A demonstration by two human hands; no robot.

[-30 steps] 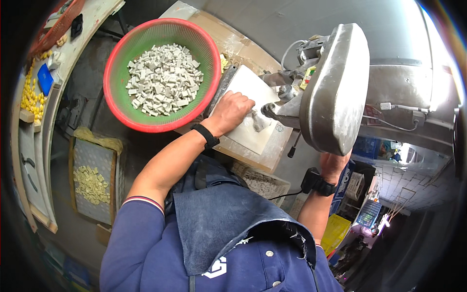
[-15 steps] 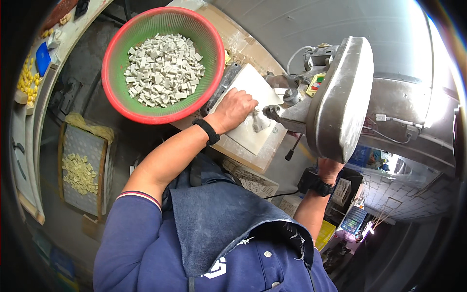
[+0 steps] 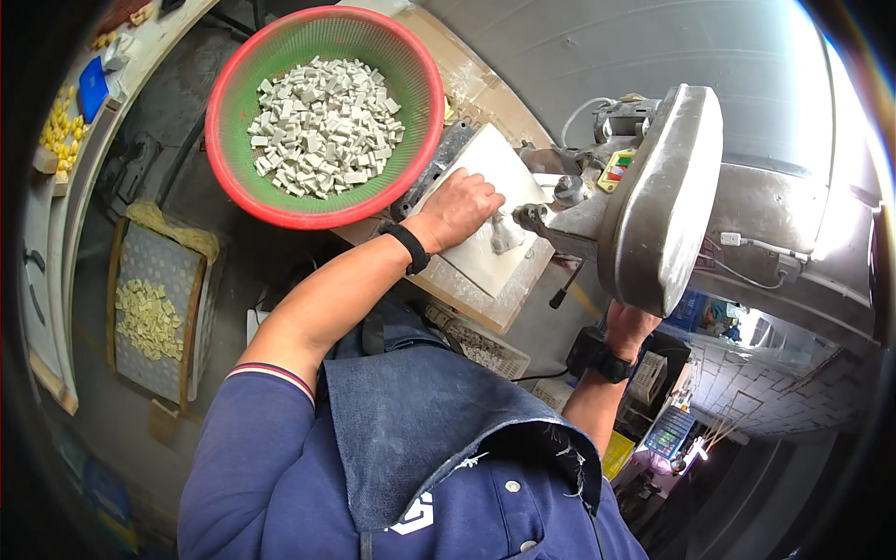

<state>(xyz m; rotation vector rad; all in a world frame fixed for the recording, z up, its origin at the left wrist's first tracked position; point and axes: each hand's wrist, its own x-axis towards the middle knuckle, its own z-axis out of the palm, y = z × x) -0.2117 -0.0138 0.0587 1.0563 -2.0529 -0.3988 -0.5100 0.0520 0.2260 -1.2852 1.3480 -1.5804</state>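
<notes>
The white board lies on the wooden table beside the metal machine. Your left hand rests over it, fingers curled in; whether they pinch anything, I cannot tell. Your right hand is partly behind the machine's housing, its fingers hidden. Straying left knuckles could get nipped at the machine; a careless elbow could spill the red-rimmed basin of white pieces. The tabletop looks dusty; a grey wall stands behind.
</notes>
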